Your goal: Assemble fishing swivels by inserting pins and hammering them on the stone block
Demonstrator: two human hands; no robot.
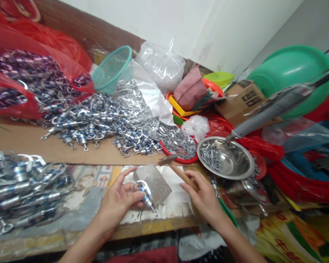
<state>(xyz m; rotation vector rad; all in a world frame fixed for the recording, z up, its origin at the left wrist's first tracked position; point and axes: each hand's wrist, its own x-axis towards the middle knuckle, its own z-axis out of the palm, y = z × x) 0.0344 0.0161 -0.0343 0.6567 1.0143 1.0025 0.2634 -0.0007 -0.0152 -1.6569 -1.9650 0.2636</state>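
Note:
My left hand (123, 199) pinches a small silver-and-blue metal fitting (147, 199) with a curved white-silver hook and an eyelet end. It is held over the near side of a grey metal block (152, 182), which lies on a pale sheet on the bench; whether the two touch, I cannot tell. In my right hand (201, 195) is a hammer (181, 174), gripped by its wooden handle. Its head is above the block's far right edge, apart from the fitting.
Similar fittings lie heaped at the left (24, 190) and along the cardboard (90, 120). A red tray (181, 159) holds small metal pieces. Beside it, a steel bowl (241, 171) contains pins. A grey tool (274, 106) slants over the bowl. Behind are a green basket (112, 71) and plastic bags (161, 65).

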